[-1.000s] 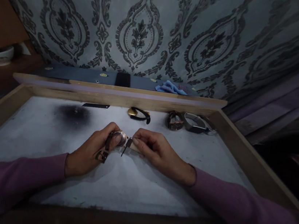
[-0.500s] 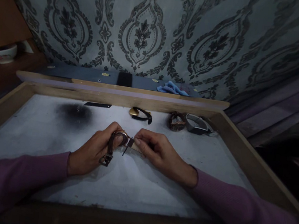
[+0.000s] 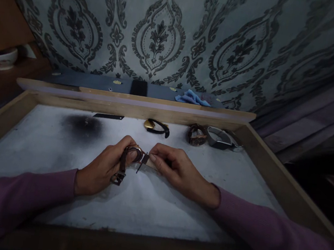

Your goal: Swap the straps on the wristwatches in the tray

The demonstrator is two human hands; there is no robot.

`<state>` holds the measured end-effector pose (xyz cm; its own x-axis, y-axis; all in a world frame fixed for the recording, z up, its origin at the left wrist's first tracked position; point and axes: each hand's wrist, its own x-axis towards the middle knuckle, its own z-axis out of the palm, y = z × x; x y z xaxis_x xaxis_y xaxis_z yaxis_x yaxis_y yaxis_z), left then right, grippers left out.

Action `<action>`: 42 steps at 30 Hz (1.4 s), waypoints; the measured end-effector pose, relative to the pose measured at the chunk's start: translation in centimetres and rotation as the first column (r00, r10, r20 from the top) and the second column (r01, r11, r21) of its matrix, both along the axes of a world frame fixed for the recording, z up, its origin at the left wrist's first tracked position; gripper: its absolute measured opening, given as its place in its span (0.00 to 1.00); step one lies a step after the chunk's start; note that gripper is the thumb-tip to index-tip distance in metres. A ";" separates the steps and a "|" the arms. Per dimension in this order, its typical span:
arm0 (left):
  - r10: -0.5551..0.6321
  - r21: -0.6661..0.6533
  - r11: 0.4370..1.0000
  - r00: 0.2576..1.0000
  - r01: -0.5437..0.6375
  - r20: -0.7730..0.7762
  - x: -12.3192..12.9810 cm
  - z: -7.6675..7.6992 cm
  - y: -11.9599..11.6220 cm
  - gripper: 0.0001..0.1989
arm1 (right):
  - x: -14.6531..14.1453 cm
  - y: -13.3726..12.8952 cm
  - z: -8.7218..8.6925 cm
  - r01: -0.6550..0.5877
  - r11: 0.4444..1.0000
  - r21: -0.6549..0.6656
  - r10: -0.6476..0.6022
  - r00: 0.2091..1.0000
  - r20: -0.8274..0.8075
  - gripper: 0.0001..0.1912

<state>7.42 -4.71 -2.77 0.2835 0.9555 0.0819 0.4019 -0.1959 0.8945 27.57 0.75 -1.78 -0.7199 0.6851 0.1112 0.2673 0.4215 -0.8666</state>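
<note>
A wristwatch (image 3: pixel 134 153) with a gold-coloured rim is pinched in my left hand (image 3: pixel 104 168), the thumb lying over its round case. One part of its brown strap (image 3: pixel 123 160) hangs down past my fingers and ends in a metal buckle (image 3: pixel 117 177). Close on the right, my right hand (image 3: pixel 176 169) is closed on the other strap piece (image 3: pixel 152 164), brown near the case and pale along its lower side. A thin dark strip (image 3: pixel 139 167) sticks out below, between the hands; I cannot tell what it is. Fingers partly hide where strap and case meet.
Along the back of the wood-framed white tray (image 3: pixel 106 211) lie a black blade-like strip (image 3: pixel 108 116), a gold watch with black strap (image 3: pixel 150 124), a brown watch (image 3: pixel 196 135) and a grey watch (image 3: pixel 219 138). A blue cloth (image 3: pixel 192 97) rests behind the frame.
</note>
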 end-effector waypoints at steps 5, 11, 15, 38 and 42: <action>-0.011 0.025 1.000 1.000 0.010 0.013 -0.1 -0.2 -0.1 0.11 | 0.0 0.0 0.0 -0.004 1.000 0.030 0.004 1.000 -0.004 0.12; -0.007 0.040 0.999 1.000 0.007 0.015 -0.1 -0.3 0.0 0.11 | 0.0 0.0 -0.2 -0.001 0.999 0.044 0.001 1.000 -0.012 0.12; -0.004 0.035 0.999 1.000 0.004 0.017 0.0 -0.2 0.0 0.11 | 0.0 0.1 -0.3 -0.006 0.999 0.049 0.007 1.000 -0.004 0.11; -0.003 0.046 0.999 1.000 0.002 0.016 0.0 -0.2 0.0 0.10 | 0.2 0.0 -0.1 -0.005 0.987 0.159 -0.001 0.999 0.035 0.10; 0.001 0.030 1.000 1.000 -0.001 0.017 0.0 -0.2 0.0 0.11 | 0.2 0.0 -0.2 -0.004 0.983 0.184 -0.004 0.999 0.041 0.10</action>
